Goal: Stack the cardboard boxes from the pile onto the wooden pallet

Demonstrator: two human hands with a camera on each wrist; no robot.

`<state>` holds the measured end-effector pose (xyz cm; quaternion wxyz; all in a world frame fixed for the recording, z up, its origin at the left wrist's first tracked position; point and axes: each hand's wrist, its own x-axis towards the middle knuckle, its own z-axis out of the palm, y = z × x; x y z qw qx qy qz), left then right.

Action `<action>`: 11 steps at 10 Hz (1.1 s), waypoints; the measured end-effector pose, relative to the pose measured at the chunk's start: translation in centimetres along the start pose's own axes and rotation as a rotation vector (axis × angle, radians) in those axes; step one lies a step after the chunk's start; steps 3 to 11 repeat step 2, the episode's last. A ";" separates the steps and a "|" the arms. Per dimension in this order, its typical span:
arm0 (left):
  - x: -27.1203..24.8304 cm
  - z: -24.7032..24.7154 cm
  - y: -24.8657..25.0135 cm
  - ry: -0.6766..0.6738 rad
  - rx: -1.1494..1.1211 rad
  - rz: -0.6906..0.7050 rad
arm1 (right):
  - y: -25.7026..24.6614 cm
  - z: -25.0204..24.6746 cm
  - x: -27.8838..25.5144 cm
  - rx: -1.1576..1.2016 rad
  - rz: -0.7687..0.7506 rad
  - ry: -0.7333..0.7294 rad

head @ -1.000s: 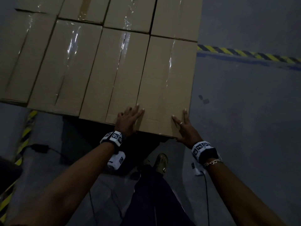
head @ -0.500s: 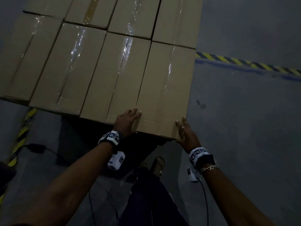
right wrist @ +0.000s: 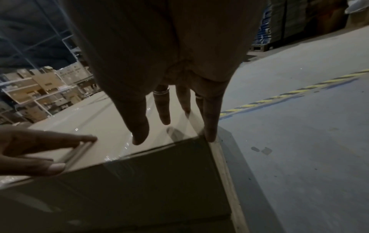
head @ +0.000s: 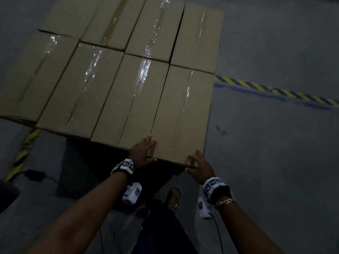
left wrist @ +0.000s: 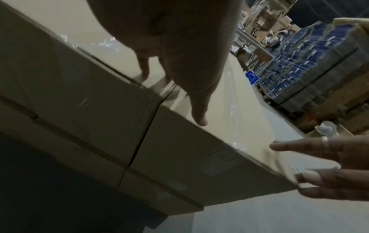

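Brown taped cardboard boxes [head: 102, 83] lie side by side in a flat top layer, with more layers beneath [left wrist: 159, 193]. My hands are at the near end of the near-right box [head: 181, 114]. My left hand [head: 144, 150] rests flat on its near-left corner, fingers straight [left wrist: 196, 110]. My right hand [head: 198, 164] lies on its near-right corner with straight fingers [right wrist: 162, 110] over the top and the thumb by the front edge. Neither hand curls round the box [right wrist: 139, 181]. The boxes hide the pallet.
Grey concrete floor [head: 275, 162] stretches to the right, crossed by yellow-black tape [head: 275, 90]. More striped tape [head: 22, 153] and a black cable with its adapter [head: 34, 174] lie at the left. My foot [head: 173, 196] stands below the stack. Shelving [right wrist: 40, 88] and blue wrapped goods [left wrist: 299, 63] stand beyond.
Both hands have slid back along the top of the near-right box to its near edge, the right one to the corner. The view has tilted up slightly.
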<state>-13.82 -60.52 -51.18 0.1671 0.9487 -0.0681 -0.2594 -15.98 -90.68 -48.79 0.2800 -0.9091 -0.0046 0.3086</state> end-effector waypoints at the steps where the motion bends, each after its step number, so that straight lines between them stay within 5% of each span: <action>1: -0.6 -0.4 0.5 -0.051 -0.147 -0.051 | -1.1 -1.0 -1.0 0.056 0.034 -0.009; 2: -1.7 -0.5 0.5 0.035 -0.250 -0.116 | -2.2 -1.9 -2.1 0.181 0.064 -0.039; 11: -1.7 -0.5 0.5 0.035 -0.250 -0.116 | -2.2 -1.9 -2.1 0.181 0.064 -0.039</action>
